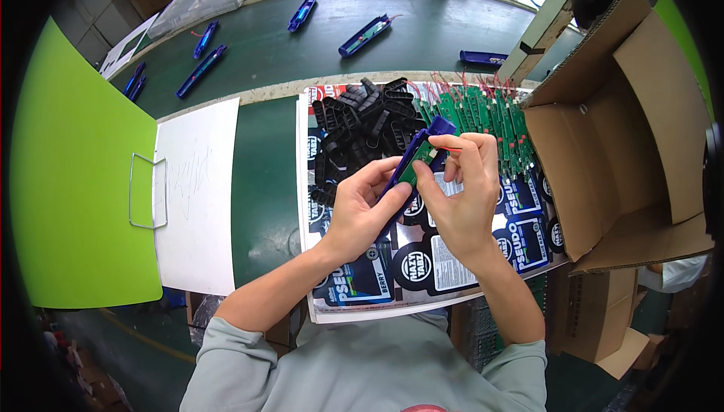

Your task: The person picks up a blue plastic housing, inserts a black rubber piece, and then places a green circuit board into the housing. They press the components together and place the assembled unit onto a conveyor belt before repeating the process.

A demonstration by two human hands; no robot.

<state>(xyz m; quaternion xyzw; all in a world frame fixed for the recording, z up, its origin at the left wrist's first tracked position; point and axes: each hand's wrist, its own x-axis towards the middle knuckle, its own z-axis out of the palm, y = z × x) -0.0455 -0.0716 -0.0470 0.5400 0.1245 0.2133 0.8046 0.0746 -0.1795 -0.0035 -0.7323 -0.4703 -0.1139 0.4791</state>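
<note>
A long blue plastic housing [442,126] is held at a slant over the work surface, its upper end pointing away to the right. My left hand [360,207] grips it from the left side, thumb along the near edge. Inside the housing lies a narrow green circuit board [409,174] with a white connector near its upper end. My right hand [466,205] closes around that end, thumb pressed on the board and fingers bent near a red wire [446,148]. Black plastic parts [369,114] lie heaped just beyond my left hand; a pile of green circuit boards [483,119] lies beyond my right.
Printed sheets [460,278] cover the work surface. An open cardboard box [596,178] stands at the right. Across the back runs a green conveyor belt [264,58] carrying several blue housings [365,36]. To the left are a bright green panel [90,178] and a white sheet [197,208].
</note>
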